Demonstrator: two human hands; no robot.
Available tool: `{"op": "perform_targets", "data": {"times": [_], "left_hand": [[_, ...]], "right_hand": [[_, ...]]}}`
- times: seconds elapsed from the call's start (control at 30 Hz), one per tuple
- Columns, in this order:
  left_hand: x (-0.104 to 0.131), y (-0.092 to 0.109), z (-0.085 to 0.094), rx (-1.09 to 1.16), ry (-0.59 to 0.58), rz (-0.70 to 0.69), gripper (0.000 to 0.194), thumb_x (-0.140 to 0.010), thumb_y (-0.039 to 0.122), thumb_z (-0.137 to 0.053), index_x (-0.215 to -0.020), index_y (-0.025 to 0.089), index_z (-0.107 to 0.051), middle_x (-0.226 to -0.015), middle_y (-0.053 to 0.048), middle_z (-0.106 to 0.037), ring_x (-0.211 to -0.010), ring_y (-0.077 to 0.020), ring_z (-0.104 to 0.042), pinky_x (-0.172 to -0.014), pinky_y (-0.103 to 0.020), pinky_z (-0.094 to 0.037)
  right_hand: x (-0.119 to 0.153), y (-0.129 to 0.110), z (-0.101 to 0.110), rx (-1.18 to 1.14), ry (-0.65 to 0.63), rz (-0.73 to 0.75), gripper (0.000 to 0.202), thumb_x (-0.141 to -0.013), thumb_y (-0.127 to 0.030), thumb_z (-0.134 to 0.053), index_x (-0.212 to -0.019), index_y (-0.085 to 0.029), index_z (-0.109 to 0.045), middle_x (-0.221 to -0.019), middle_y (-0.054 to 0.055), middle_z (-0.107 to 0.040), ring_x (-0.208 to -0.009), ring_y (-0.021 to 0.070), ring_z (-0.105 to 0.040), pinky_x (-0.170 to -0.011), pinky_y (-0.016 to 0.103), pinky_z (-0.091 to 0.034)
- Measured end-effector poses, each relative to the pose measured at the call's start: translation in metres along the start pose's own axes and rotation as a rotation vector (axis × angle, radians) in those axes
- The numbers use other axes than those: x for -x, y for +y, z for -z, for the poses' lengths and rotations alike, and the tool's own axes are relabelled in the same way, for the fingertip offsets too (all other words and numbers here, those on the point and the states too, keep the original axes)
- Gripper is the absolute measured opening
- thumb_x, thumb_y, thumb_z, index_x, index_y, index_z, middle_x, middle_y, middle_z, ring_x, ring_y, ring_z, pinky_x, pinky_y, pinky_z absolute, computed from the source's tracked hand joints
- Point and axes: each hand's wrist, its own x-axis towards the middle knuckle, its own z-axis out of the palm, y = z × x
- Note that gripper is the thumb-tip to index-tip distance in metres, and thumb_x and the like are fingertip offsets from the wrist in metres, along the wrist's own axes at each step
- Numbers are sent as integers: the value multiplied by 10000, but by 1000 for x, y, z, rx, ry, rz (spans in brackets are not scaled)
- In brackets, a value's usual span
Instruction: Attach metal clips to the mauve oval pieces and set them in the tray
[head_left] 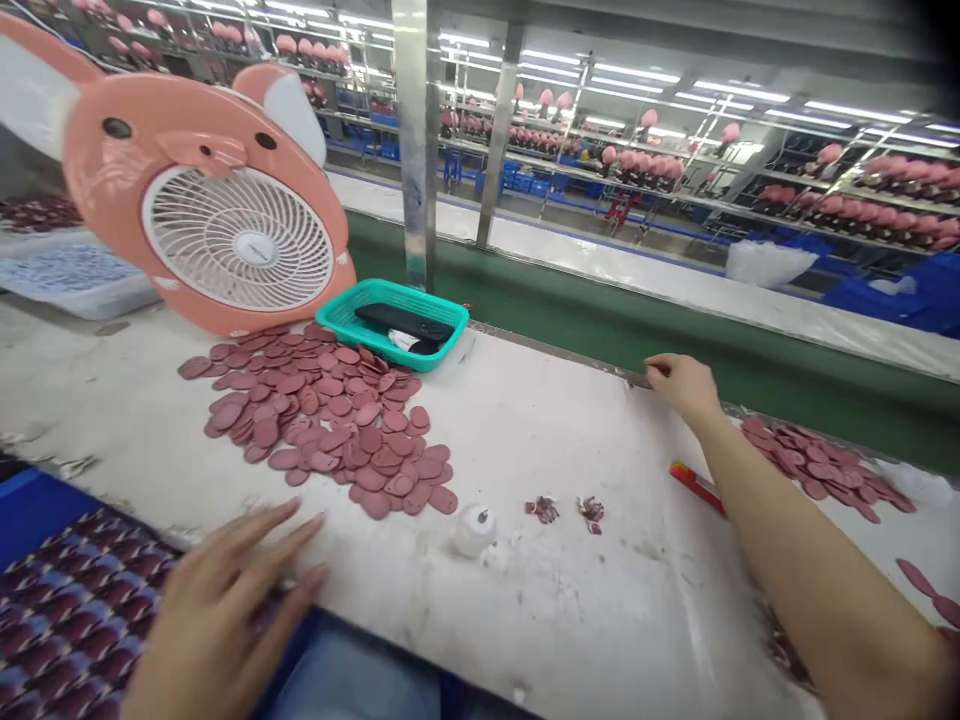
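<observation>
My left hand [232, 600] has its fingers stretched apart over the table's near edge, with nothing in them. Below it lies a tray of small dark red-and-blue pieces [82, 600]. Across the table, my right hand [686, 385] is closed in a pinch at the far edge; whatever its fingertips hold is too small to make out. A small white bottle with a dark tip [475, 530] stands between the hands. Two little dark red-brown figures [541, 510] lie to the bottle's right. A red and yellow packet [697, 487] rests beside my right forearm.
Flat reddish oval discs [337, 420] form a wide pile at left, with another pile [821, 460] at right. Behind stand a pink animal-shaped fan [97, 190] and a teal basket [442, 365] holding a black object. A metal post [415, 140] rises past the table, near a green belt [540, 300].
</observation>
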Motion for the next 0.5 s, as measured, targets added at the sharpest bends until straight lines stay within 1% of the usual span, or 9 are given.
{"op": "perform_targets", "data": {"times": [0.03, 0.1, 0.17, 0.23, 0.3, 0.37, 0.4, 0.47, 0.5], "left_hand": [[-7, 4, -5, -10, -79, -20, 409, -937, 340, -610, -1343, 297, -583, -1382, -128, -625, -1220, -359, -594, -1068, -528, -418], [-17, 13, -12, -27, -153, -116, 488, -935, 447, -606, -1385, 261, -573, -1473, -150, -572, -1305, -375, -534, -1164, -557, -265], [-18, 18, -15, -30, -182, -186, 592, -914, 540, -616, -1430, 258, -550, -1509, -139, -556, -1350, -363, -502, -1211, -529, -128], [-9, 18, -15, 11, -177, -222, 656, -881, 593, -644, -1438, 260, -551, -1492, -125, -583, -1360, -354, -501, -1219, -502, -65], [4, 17, -12, 112, -135, -232, 542, -899, 520, -670, -1381, 281, -605, -1405, -92, -667, -1300, -325, -568, -1211, -487, -76], [16, 18, -9, 243, -56, -228, 327, -951, 292, -659, -1276, 325, -678, -1259, -27, -761, -1151, -253, -676, -1183, -450, -143], [21, 20, -7, 313, -18, -212, 329, -952, 177, -641, -1226, 346, -706, -1187, 5, -792, -1058, -216, -715, -1156, -424, -190], [28, 28, -1, 496, 35, -71, 364, -916, 90, -645, -1125, 365, -761, -1063, 34, -826, -904, -180, -749, -1064, -383, -316], [30, 35, 3, 632, 32, 78, 314, -905, 122, -668, -1077, 357, -785, -1015, 27, -834, -866, -186, -754, -1003, -372, -384]], "right_hand": [[20, -19, -5, -49, -46, 85, 240, -993, -347, -616, -1171, -190, -651, -1240, 83, -650, -1065, 220, -654, -934, 437, -559], [68, -54, -15, -157, -140, 269, 229, -990, -335, -622, -1153, -178, -657, -1224, 80, -659, -1081, 223, -652, -944, 446, -552], [121, -81, -22, -253, -230, 417, 201, -991, -322, -619, -1124, -180, -671, -1183, 71, -677, -1065, 215, -656, -954, 444, -542], [169, -96, -25, -326, -291, 507, 162, -993, -247, -580, -1089, -195, -699, -1110, 55, -695, -1044, 210, -653, -958, 440, -529], [206, -102, -23, -380, -315, 541, 240, -973, -178, -515, -1043, -236, -737, -1053, 57, -704, -1040, 223, -638, -958, 436, -518], [231, -101, -15, -430, -311, 531, 281, -940, -173, -503, -1007, -260, -763, -1039, 71, -706, -1035, 253, -628, -956, 463, -505], [242, -101, -10, -457, -292, 509, 266, -928, -194, -521, -1005, -258, -767, -1048, 85, -705, -1043, 277, -620, -963, 495, -491], [262, -104, -1, -522, -224, 440, 224, -913, -257, -572, -1026, -243, -765, -1068, 116, -699, -1073, 326, -594, -991, 567, -443], [274, -109, 1, -565, -189, 402, 214, -912, -292, -593, -1033, -235, -759, -1068, 128, -696, -1078, 340, -586, -998, 585, -426]]}}
